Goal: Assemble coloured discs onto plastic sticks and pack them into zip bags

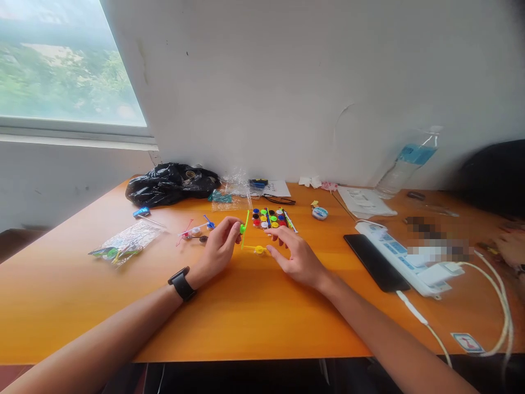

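Note:
Pinched between the thumb and fingers of my left hand (221, 243) is a green round plastic piece (242, 229). A thin lime-green stick (247, 219) stands nearly upright against it; whether the two are joined I cannot tell. My right hand (295, 254) hovers to the right, thumb and fingers apart. Just by its thumb tip lies a yellow round piece with a yellow stick (260, 250). Behind the hands, round pieces in several colours (268, 218) sit in rows, with sticks among them. Left of my left hand are pink, white, blue and black pieces with sticks (192, 232).
A clear bag of colourful parts (125, 241) lies left, near a black plastic bag (170, 183). To the right are a phone (375, 262), a power strip (397, 257) with cables, and a water bottle (404, 167). A small round container (320, 213) stands behind my right hand.

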The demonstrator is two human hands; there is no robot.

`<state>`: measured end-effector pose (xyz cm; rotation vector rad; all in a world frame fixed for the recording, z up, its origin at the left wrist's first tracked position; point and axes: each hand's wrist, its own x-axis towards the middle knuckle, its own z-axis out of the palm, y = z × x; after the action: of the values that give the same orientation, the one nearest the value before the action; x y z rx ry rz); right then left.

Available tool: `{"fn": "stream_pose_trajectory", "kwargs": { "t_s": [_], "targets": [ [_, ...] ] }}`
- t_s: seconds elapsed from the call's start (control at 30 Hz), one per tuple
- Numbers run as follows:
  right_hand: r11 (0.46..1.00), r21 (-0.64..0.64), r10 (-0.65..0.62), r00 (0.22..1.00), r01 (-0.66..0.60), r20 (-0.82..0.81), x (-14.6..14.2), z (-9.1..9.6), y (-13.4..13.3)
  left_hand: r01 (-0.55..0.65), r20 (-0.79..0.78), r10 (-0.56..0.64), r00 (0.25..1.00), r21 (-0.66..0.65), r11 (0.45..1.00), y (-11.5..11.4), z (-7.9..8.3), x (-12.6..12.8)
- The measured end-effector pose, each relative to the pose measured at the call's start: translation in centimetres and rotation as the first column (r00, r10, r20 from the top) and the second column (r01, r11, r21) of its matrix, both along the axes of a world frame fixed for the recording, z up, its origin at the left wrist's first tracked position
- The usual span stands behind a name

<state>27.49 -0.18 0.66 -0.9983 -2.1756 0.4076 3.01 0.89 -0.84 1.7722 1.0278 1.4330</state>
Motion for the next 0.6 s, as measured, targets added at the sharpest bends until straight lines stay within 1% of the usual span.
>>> {"fn": "stream_pose_trajectory", "kwargs": {
  "t_s": [0.07, 0.23, 0.27, 0.33, 0.4, 0.43, 0.53, 0.6],
  "targets": [
    [1.000, 0.017, 0.025, 0.999, -0.025, -0.028, 0.1, 0.3, -0.2, 0.039, -0.032, -0.039, 0.999, -0.011, 0.999, -0.6, 0.3, 0.1],
    [0.988, 0.031, 0.153, 0.985, -0.150, -0.085, 0.4, 0.1, -0.5, 0.140, -0.141, -0.141, 0.980, -0.019, 0.990, -1.9, 1.1, 0.4],
    [0.987, 0.015, 0.161, 0.983, -0.161, -0.087, 0.4, 0.1, -0.5, 0.156, -0.154, -0.157, 0.976, -0.016, 0.988, -2.1, 1.2, 0.5],
    [0.983, -0.068, 0.162, 0.983, -0.168, -0.084, 0.3, 0.2, -0.6, 0.165, -0.145, -0.163, 0.976, 0.002, 0.986, -2.3, 1.2, 0.6],
    [0.974, -0.153, 0.153, 0.982, -0.170, -0.115, 0.1, 0.4, -0.6, 0.139, -0.110, -0.136, 0.985, 0.025, 0.990, -2.2, 1.1, 0.7],
    [0.971, -0.166, 0.146, 0.977, -0.171, -0.153, 0.1, 0.5, -0.6, 0.116, -0.097, -0.112, 0.989, 0.033, 0.993, -2.0, 1.0, 0.6],
    [0.981, -0.112, 0.124, 0.955, -0.159, -0.271, 0.2, 0.7, -0.4, 0.034, -0.104, -0.032, 0.994, 0.025, 0.999, -1.3, 0.6, 0.5],
    [0.984, -0.086, 0.125, 0.949, -0.156, -0.291, 0.5, 0.7, -0.3, -0.004, -0.127, 0.006, 0.992, 0.013, 1.000, -0.8, 0.3, 0.3]
  ]
}}
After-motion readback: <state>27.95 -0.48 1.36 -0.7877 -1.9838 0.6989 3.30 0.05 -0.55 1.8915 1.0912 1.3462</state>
